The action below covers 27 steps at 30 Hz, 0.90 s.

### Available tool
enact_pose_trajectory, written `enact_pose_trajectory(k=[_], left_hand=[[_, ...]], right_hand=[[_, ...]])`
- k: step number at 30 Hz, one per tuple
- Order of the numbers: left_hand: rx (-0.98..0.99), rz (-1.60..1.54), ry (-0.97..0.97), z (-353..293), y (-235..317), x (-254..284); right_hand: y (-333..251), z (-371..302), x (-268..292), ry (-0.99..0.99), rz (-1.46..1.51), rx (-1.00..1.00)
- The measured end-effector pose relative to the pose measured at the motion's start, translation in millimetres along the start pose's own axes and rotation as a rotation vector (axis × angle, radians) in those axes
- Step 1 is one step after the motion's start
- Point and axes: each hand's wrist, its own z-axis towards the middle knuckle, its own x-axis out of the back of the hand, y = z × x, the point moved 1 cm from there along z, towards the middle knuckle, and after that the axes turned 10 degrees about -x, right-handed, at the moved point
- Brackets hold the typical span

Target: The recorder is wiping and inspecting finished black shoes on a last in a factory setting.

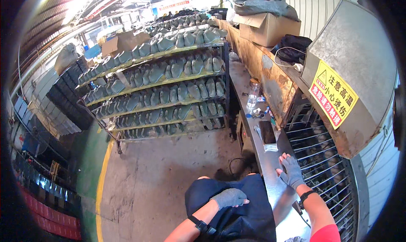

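My left hand [230, 197], in a grey fingerless glove, rests on the dark cloth [241, 218] over my lap. Its fingers are curled together, and nothing shows in them. My right hand [291, 172], gloved the same way, lies on the shiny metal bench top [270, 170] with its fingers apart and holds nothing. A black phone [267, 132] lies just beyond the right hand, on something pale. Farther along the bench stands a clear bottle [252, 97] with a brownish cap, near several small items.
A grille of metal bars [321, 157] runs along the bench's right side, below a grey metal hood [353, 51] with a yellow warning label. Ahead stands a wheeled rack [226, 90] with several shelves of grey shoe-shaped pieces. A cardboard box [268, 30] sits at back right.
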Motion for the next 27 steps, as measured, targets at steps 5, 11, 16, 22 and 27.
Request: enact_pose_trajectory(k=[5,11,16,22,27], left_hand=[[-0.014,-0.009,0.000,-0.4,-0.8,-0.2],[-0.014,0.008,-0.022,1.1,-1.1,0.6],[0.034,-0.010,-0.016,2.0,-3.4,-0.4],[0.037,-0.050,-0.011,1.5,-3.9,-0.9],[0.041,-0.044,-0.014,1.9,-3.6,0.0]], right_hand=[[1.0,-0.7,-0.5,-0.003,-0.009,-0.010],[1.0,-0.1,-0.1,0.001,-0.020,-0.004],[-0.5,-0.5,1.6,0.021,-0.010,0.015],[-2.0,-0.2,3.4,0.010,-0.018,-0.007],[-2.6,0.0,4.1,0.010,-0.016,0.004]])
